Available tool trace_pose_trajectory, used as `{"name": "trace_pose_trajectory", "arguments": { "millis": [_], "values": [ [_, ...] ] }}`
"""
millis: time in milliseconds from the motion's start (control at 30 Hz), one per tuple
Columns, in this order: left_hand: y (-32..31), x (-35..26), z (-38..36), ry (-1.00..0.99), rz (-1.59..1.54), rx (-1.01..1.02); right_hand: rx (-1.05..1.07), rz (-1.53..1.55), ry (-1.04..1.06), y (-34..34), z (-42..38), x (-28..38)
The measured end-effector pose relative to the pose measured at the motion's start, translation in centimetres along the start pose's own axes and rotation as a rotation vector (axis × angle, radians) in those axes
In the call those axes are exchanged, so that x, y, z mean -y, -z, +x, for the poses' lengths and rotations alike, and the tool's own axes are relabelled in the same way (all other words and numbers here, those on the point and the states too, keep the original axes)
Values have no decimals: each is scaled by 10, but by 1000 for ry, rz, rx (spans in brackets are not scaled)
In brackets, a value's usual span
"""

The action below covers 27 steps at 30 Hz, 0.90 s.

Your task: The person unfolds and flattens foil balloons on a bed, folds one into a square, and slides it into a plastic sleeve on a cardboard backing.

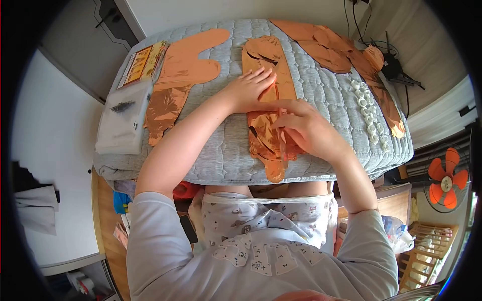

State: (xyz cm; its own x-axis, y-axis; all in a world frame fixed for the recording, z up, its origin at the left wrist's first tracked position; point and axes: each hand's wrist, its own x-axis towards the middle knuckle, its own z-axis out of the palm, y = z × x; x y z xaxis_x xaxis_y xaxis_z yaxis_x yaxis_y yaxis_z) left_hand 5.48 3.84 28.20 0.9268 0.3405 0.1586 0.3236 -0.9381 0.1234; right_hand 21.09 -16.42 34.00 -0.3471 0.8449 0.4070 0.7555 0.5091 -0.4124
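Observation:
A flat, copper-coloured foil balloon (287,75) lies lengthwise on the mattress in front of me, its near part creased and folded. My left hand (251,91) rests on its middle, palm down with the fingers stretched out. Just to the right, my right hand (309,128) has its thumb and fingers bent together at the crumpled foil; the exact grip is partly hidden. Left of this piece is a larger flat foil balloon (186,60) with rounded lobes and a wrinkled lower part. More copper foil (326,47) is spread along the far right edge.
The grey quilted mattress (211,135) carries a clear plastic pack (118,133), a printed packet (143,65) and rows of white rings (370,118). Black cables and a dark device (396,67) are at the right edge. A fan with orange blades (447,180) stands beyond.

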Motion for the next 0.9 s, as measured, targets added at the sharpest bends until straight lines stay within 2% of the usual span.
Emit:
{"name": "trace_pose_trajectory", "arguments": {
  "millis": [100,167,200,267,300,367,467,667,900],
  "values": [
    [-1,2,0,2,1,41,6,-20,14,-12,2,8],
    [-5,5,0,12,-28,22,-106,-54,-125,-23,-1,13],
    [-5,6,0,13,-29,20,-103,-56,-124,-26,-3,14],
    [-8,6,2,42,-37,35,-155,-13,-283,-30,-8,15],
    [-8,5,2,40,-39,35,-154,-14,-286,-32,-11,11],
    [-6,5,1,37,-44,21,-40,-130,-115,-31,-16,1],
    [-3,3,-1,20,-18,22,-47,-285,-87,-30,-18,8],
    [-10,8,3,29,-57,23,-40,-100,-112,-29,-17,2],
    [-4,3,1,34,-70,40,69,-85,-72,-22,-13,1]
  ]
}}
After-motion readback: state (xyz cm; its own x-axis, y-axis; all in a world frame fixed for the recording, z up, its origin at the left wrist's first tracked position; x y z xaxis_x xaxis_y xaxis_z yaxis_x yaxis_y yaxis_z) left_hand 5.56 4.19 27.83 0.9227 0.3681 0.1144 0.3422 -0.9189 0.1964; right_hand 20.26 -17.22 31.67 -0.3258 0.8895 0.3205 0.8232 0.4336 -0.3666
